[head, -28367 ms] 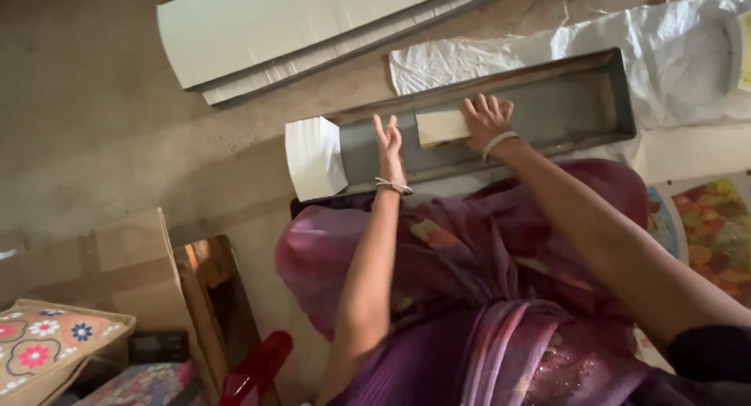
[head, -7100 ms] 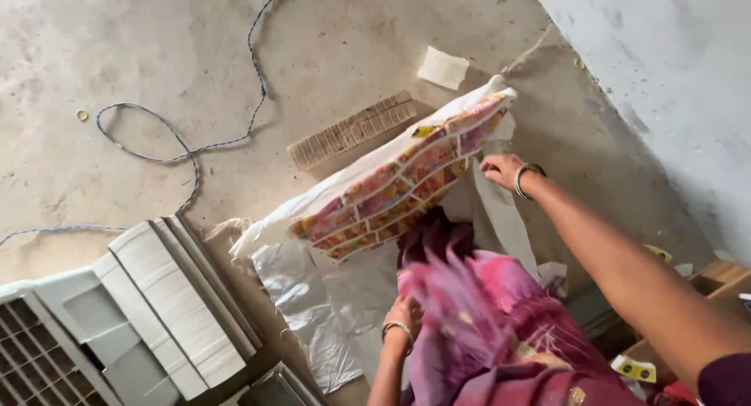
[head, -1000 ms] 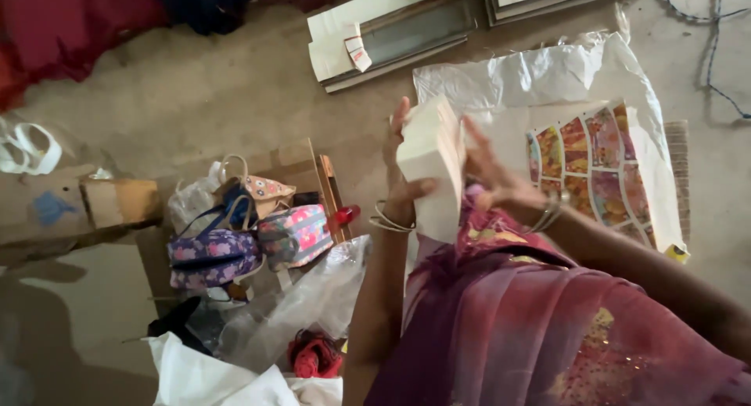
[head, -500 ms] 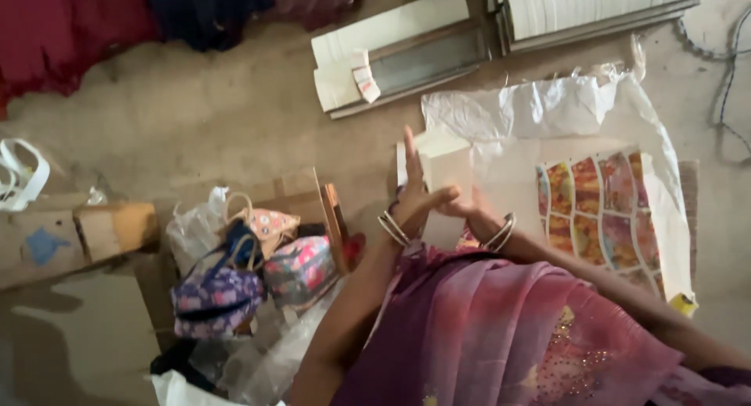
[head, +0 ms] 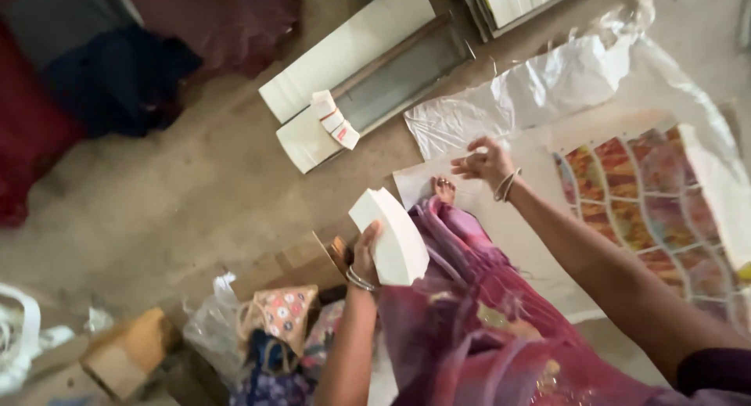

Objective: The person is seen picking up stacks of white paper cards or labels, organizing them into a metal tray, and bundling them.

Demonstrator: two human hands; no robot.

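Stack of white sheets (head: 391, 235), slightly fanned.

A plain white stack of cards (head: 391, 235) is held in the left hand (head: 364, 253). The large sheet (head: 508, 226) under the right hand (head: 483, 160) is white, and it is printed with panels in orange, pink, yellow and green. A silver bangle is seen on each wrist. The draped garment (head: 485, 312) is coloured purple and pink, with small golden motifs. The floor (head: 188, 187) is dull brown-grey. A cream pouch (head: 280, 312) is patterned with red and blue flowers.
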